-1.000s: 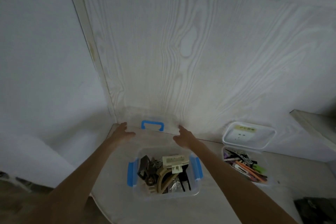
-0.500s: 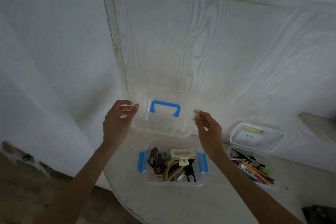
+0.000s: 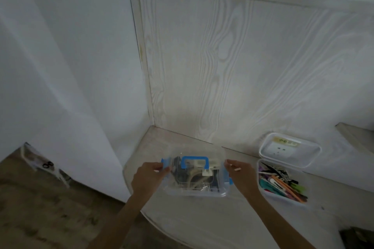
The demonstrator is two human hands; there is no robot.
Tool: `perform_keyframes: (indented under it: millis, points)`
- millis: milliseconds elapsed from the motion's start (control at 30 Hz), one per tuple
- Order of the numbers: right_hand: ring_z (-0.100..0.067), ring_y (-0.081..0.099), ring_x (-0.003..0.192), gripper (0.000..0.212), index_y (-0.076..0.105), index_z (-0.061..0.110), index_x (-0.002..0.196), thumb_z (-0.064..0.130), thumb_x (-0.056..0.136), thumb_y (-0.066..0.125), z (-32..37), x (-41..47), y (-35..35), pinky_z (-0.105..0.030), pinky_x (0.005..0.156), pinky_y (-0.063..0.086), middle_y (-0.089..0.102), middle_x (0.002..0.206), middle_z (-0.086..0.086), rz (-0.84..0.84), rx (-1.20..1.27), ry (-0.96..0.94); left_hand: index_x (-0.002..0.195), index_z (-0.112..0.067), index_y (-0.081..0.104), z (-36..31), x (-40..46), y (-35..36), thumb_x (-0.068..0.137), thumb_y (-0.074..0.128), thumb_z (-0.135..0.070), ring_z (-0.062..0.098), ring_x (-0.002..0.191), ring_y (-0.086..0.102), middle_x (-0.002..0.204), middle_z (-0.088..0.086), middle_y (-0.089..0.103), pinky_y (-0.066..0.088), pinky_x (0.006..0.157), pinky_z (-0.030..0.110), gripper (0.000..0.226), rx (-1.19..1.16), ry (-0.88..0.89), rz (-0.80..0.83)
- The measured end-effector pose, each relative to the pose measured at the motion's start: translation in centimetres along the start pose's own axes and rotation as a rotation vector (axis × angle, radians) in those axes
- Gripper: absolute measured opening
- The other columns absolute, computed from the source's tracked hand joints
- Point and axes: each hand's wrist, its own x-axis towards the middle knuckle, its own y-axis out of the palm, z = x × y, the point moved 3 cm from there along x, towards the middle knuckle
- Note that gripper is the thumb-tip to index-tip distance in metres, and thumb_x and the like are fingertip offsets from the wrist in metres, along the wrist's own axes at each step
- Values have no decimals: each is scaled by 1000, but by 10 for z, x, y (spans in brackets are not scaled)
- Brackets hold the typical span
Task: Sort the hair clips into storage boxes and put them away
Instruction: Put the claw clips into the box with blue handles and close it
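A clear storage box [image 3: 194, 190] with blue side latches sits on the pale wooden table [image 3: 212, 218]. Large beige and dark hair clips [image 3: 197, 177] show through its plastic. Its clear lid [image 3: 202, 153], which has a blue handle [image 3: 194, 161], lies on top of the box. My left hand [image 3: 147, 177] grips the lid's left edge and my right hand [image 3: 240, 173] grips its right edge. To the right stands a second, white-rimmed box [image 3: 263, 192] full of thin coloured clips [image 3: 283, 184].
The second box's white lid [image 3: 289, 152] leans open against the wood-grain wall panel [image 3: 242, 66] behind it. The table's curved front edge runs at lower left, with brown floor [image 3: 50, 208] beyond. A raised shelf [image 3: 356, 137] is at far right.
Both hands lifted the clear lid from the back of the table, carried it toward me and lowered it onto the box of large clips.
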Motion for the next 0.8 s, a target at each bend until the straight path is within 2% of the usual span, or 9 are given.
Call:
perform_keyframes:
  millis: [67, 167, 267, 400, 467, 567, 667, 733, 800]
  points:
    - [-3, 49, 57, 33, 55, 38, 61, 18, 88, 60, -8, 2, 2, -14, 56, 37, 51, 59, 15, -6, 8, 13, 87, -26, 74, -4, 1, 1, 75, 63, -59, 14, 75, 66, 85, -2, 73, 46, 65, 22, 36, -5, -3, -1]
    - [-14, 62, 68, 13, 73, 9, 94, 13, 84, 66, -16, 3, 2, -19, 62, 49, 69, 80, -5, -14, 210, 153, 59, -25, 67, -10, 9, 3, 76, 70, -48, 17, 67, 62, 62, -1, 65, 44, 66, 25, 28, -130, -36, 56]
    - [-15, 59, 66, 23, 68, 6, 104, 15, 83, 68, -22, 4, 3, -19, 57, 48, 67, 86, -11, 82, 399, 350, 89, -15, 74, -6, 19, 6, 69, 77, -45, 17, 83, 60, 89, 4, 71, 46, 81, 28, 36, -242, -125, 136]
    - [-17, 56, 76, 45, 57, 8, 110, 29, 76, 75, -29, 3, 2, -24, 61, 45, 61, 100, -11, 170, 446, 592, 132, -9, 45, -5, 20, 2, 65, 82, -40, 26, 117, 49, 136, 13, 47, 41, 92, 32, 82, -358, -348, 167]
    - [-23, 60, 91, 54, 56, 4, 113, 36, 74, 75, -32, -1, 5, -31, 72, 50, 61, 109, -13, 272, 538, 688, 133, -5, 42, -5, 14, 3, 66, 82, -36, 29, 117, 50, 131, 14, 48, 45, 96, 36, 84, -489, -453, 271]
    - [-30, 62, 102, 47, 57, 4, 112, 41, 84, 63, -25, -7, 7, -39, 89, 52, 61, 113, -15, 411, 606, 677, 113, -4, 49, -8, 7, 7, 72, 78, -31, 29, 100, 57, 110, 12, 54, 50, 92, 39, 56, -617, -464, 439]
    - [-26, 65, 90, 45, 58, -2, 111, 38, 96, 45, -12, -5, 10, -33, 78, 55, 64, 112, -20, 382, 391, 578, 100, -4, 53, -12, 12, 11, 81, 70, -33, 25, 88, 57, 97, 12, 57, 50, 82, 35, 39, -444, -349, 323]
    - [-23, 59, 82, 44, 58, -4, 105, 34, 99, 36, -5, -5, 13, -30, 72, 51, 63, 107, -21, 335, 161, 482, 96, -3, 61, -15, 14, 16, 87, 60, -41, 21, 76, 58, 85, 8, 60, 51, 72, 31, 39, -136, -190, 197]
    - [-19, 52, 73, 34, 53, 5, 90, 30, 100, 32, 0, -8, 16, -27, 67, 44, 59, 85, -11, 319, -27, 358, 93, -8, 62, -18, 5, 19, 91, 47, -48, 16, 67, 56, 77, 3, 59, 42, 59, 25, 43, 141, -57, 64]
